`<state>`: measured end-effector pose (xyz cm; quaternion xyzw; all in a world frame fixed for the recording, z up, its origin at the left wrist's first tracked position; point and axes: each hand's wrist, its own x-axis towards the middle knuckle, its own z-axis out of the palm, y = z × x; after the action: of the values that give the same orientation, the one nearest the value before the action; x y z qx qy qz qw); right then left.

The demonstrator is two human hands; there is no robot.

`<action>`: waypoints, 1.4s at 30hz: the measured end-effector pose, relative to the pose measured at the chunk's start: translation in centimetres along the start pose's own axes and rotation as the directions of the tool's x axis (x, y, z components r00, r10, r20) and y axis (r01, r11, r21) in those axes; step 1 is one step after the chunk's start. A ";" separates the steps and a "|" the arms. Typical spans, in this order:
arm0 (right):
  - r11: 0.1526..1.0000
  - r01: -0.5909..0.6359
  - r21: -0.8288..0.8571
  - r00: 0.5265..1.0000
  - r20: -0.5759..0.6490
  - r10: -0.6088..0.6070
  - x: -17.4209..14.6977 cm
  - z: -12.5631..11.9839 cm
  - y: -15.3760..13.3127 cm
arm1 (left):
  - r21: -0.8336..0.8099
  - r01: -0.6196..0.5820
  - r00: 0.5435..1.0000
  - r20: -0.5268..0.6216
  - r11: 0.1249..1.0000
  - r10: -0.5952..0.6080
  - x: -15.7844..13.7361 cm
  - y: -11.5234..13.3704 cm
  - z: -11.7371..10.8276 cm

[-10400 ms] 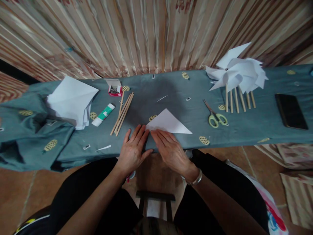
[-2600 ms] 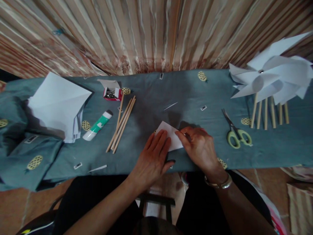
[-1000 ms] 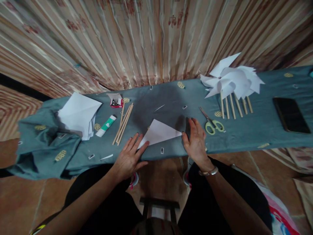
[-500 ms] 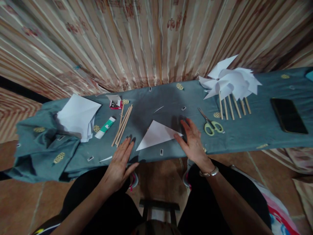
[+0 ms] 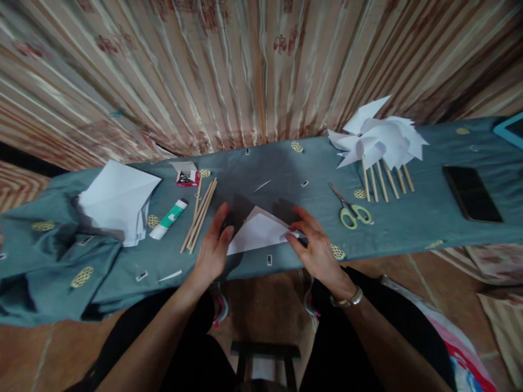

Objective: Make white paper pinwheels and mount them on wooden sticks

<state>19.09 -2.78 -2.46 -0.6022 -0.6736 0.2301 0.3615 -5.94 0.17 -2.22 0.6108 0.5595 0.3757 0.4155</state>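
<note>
A sheet of white paper folded into a triangle (image 5: 257, 234) lies in front of me, its top layer lifted a little from the one beneath. My right hand (image 5: 314, 245) pinches its right corner between thumb and fingers. Beside the left corner is my left hand (image 5: 214, 245), thumb and fingers apart, holding nothing; whether it touches the paper edge I cannot tell. Thin white paper slivers lie behind the triangle (image 5: 262, 185) and near the front edge at the left (image 5: 170, 276).
Left are a paper stack (image 5: 118, 201), a glue stick (image 5: 169, 219), a small red box of metal pins (image 5: 188, 177) and wooden sticks (image 5: 200, 218). Right are green-handled scissors (image 5: 349, 209), several paper pinwheels (image 5: 379, 139) on sticks and a phone (image 5: 472, 193). A curtain (image 5: 261, 71) hangs behind.
My right hand has taken the triangle's right corner and raised its upper layer. My left hand has come off the cloth and moved rightward to the paper's left corner.
</note>
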 end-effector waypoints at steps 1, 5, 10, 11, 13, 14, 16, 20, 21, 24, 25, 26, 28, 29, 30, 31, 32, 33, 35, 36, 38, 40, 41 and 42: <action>0.999 -0.021 0.031 1.000 -0.003 0.021 -0.1 -0.2 -0.1 | -0.062 0.021 1.000 -0.001 0.998 -0.021 0.2 0.1 -0.1; 0.987 -0.066 0.147 0.998 -0.008 0.068 0.0 -1.1 -0.4 | -0.213 0.113 0.989 0.121 0.971 -0.088 0.8 1.1 -0.4; 0.971 -0.030 0.236 0.996 -0.073 0.049 0.7 -2.3 -0.7 | -0.277 0.197 0.958 0.257 0.941 -0.125 1.2 2.5 -0.2; 0.968 -0.025 0.250 0.995 -0.090 0.049 0.8 -2.4 -0.8 | -0.298 0.213 0.947 0.298 0.931 -0.121 1.3 2.6 0.0; 0.962 -0.021 0.271 0.991 -0.119 0.055 1.0 -2.7 -1.1 | -0.291 0.235 0.921 0.372 0.927 -0.117 1.3 2.4 0.4; 0.961 -0.020 0.274 0.990 -0.128 0.057 1.0 -2.8 -1.2 | -0.254 0.238 0.913 0.387 0.937 -0.127 1.3 2.3 0.7; 0.968 -0.015 0.251 0.989 -0.142 0.052 1.1 -3.1 -1.4 | -0.161 0.231 0.918 0.362 0.960 -0.160 1.4 2.0 1.0; 1.000 0.005 0.004 0.977 -0.215 -0.004 1.2 -4.6 -0.5 | -0.136 0.183 0.974 0.164 0.974 -0.160 1.7 2.2 1.3; 0.996 -0.010 -0.094 0.967 -0.255 -0.014 1.2 -5.2 0.1 | -0.149 0.167 0.982 0.109 0.975 -0.152 1.9 2.4 1.3; 0.910 -0.160 -0.382 0.939 -0.344 0.021 1.0 -7.2 2.3 | -0.196 0.134 0.990 -0.018 0.971 -0.141 2.3 3.2 1.3; 0.855 -0.215 -0.472 0.945 -0.323 0.060 0.9 -7.8 3.1 | -0.221 0.130 0.989 -0.040 0.967 -0.143 2.5 3.5 1.3; 0.797 -0.253 -0.549 0.951 -0.292 0.101 0.8 -8.2 3.7 | -0.246 0.128 0.988 -0.053 0.961 -0.145 2.6 3.7 1.4; 0.697 -0.287 -0.657 0.957 -0.228 0.179 0.6 -8.8 4.6 | -0.281 0.117 0.987 -0.069 0.953 -0.142 2.8 4.0 1.6; 0.665 -0.286 -0.689 0.958 -0.201 0.204 0.6 -8.9 4.8 | -0.284 0.106 0.988 -0.076 0.953 -0.133 3.0 4.1 1.8; 0.645 -0.281 -0.710 0.959 -0.178 0.223 0.7 -8.9 4.9 | -0.278 0.091 0.989 -0.089 0.956 -0.120 3.1 4.2 1.9; 0.631 -0.275 -0.725 0.959 -0.160 0.235 0.8 -8.9 4.9 | -0.266 0.075 0.989 -0.101 0.961 -0.105 3.2 4.2 2.0; 0.620 -0.270 -0.736 0.959 -0.147 0.243 1.0 -8.8 4.8 | -0.249 0.057 0.990 -0.112 0.967 -0.087 3.4 4.2 2.1; 0.608 -0.267 -0.747 0.958 -0.139 0.251 1.2 -8.8 4.8 | -0.229 0.038 0.990 -0.124 0.973 -0.068 3.5 4.2 2.2; 0.588 -0.274 -0.761 0.954 -0.136 0.268 1.4 -8.8 4.7 | -0.176 -0.004 0.987 -0.157 0.984 -0.024 3.9 4.1 2.1; 0.589 -0.281 -0.758 0.951 -0.139 0.275 1.5 -8.9 4.6 | -0.149 -0.023 0.984 -0.176 0.989 -0.004 4.1 4.0 2.1; 0.642 -0.317 -0.698 0.942 -0.153 0.299 1.4 -9.1 4.6 | -0.106 -0.048 0.979 -0.203 0.993 0.026 4.5 3.7 1.9; 0.780 -0.382 -0.495 0.923 -0.178 0.340 0.9 -9.1 4.5 | -0.085 -0.055 0.976 -0.215 0.995 0.035 4.9 3.3 1.8; 0.857 -0.404 -0.319 0.914 -0.176 0.365 0.6 -9.0 4.2 | -0.082 -0.052 0.976 -0.216 0.995 0.033 5.1 3.2 1.8; 0.907 -0.408 -0.106 0.907 -0.160 0.389 0.3 -8.7 3.8 | -0.079 -0.049 0.976 -0.217 0.996 0.031 5.2 3.0 1.8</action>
<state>28.18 -2.92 0.30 -0.7647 -0.5242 0.2113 0.3094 -2.71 5.09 -0.14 0.5596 0.5727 0.4710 0.3701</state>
